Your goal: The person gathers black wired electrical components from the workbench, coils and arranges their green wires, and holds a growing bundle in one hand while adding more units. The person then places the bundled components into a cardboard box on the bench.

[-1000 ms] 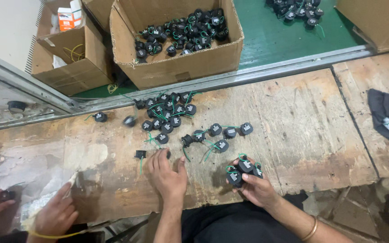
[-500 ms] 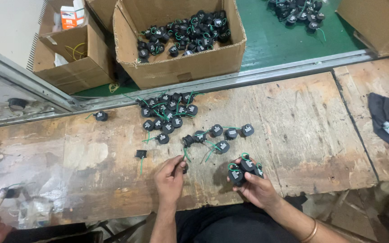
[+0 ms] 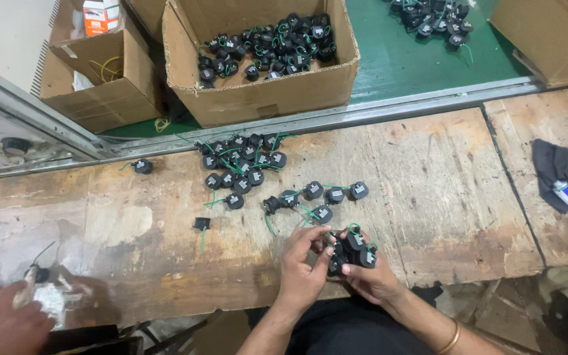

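Held parts: a clump of small round black plastic parts (image 3: 353, 248) with thin green wires, at the near edge of the bench, wires curling upward.
Right hand: the right hand (image 3: 375, 276) cups the clump from below, fingers curled closed around it.
Left hand: the left hand (image 3: 302, 263) meets it from the left, fingertips pinched on one part; its forearm runs up from the lower edge.
Bench: a worn wooden bench (image 3: 442, 177), scuffed, with pale patches.
Loose parts: a short row (image 3: 317, 194) just beyond the hands, and a denser heap (image 3: 241, 164) farther back.
Box: an open cardboard box (image 3: 264, 92) of like parts, behind the bench.
Cloth: a dark cloth (image 3: 557, 164), far right.
Other person: another hand (image 3: 8, 322), lower left.
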